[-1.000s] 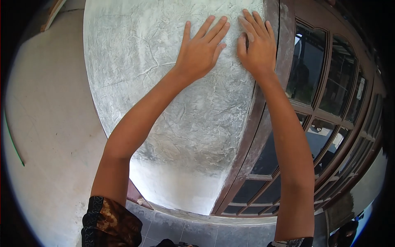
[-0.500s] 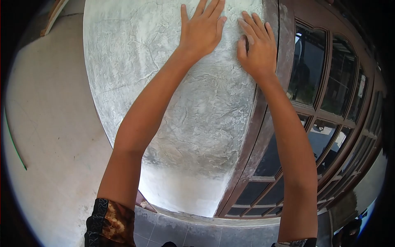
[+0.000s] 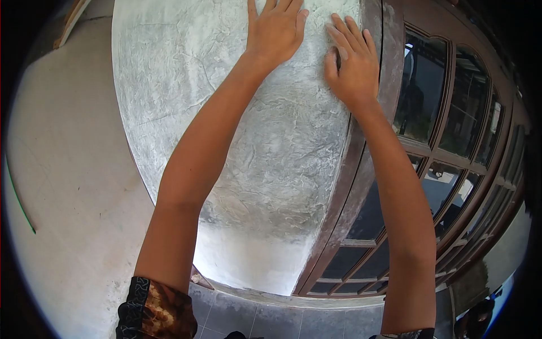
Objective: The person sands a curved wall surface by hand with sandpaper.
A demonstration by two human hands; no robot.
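Note:
My left hand [image 3: 275, 33] lies with spread fingers against a rough, grey-white plastered wall [image 3: 282, 147]; its fingertips are cut off by the top edge of the view. To its right, my right hand [image 3: 357, 70] rests on the same wall, close to the brown door frame [image 3: 392, 56]. Its fingers are stretched upward and the thumb is a little apart, with a dark gap between thumb and palm. Pale dust shows on some of its fingers. Neither hand visibly holds anything, though the palms are hidden.
A brown wooden door or window with glass panes [image 3: 420, 90] stands on the right. A smooth beige wall [image 3: 73, 141] with a thin green strip [image 3: 20, 198] is on the left. Grey floor tiles [image 3: 276, 322] lie below. At the lower right is a dark shape [image 3: 477, 322].
My left hand has slid slightly up and left along the plaster, its fingertips passing out of view. My right hand has hardly moved.

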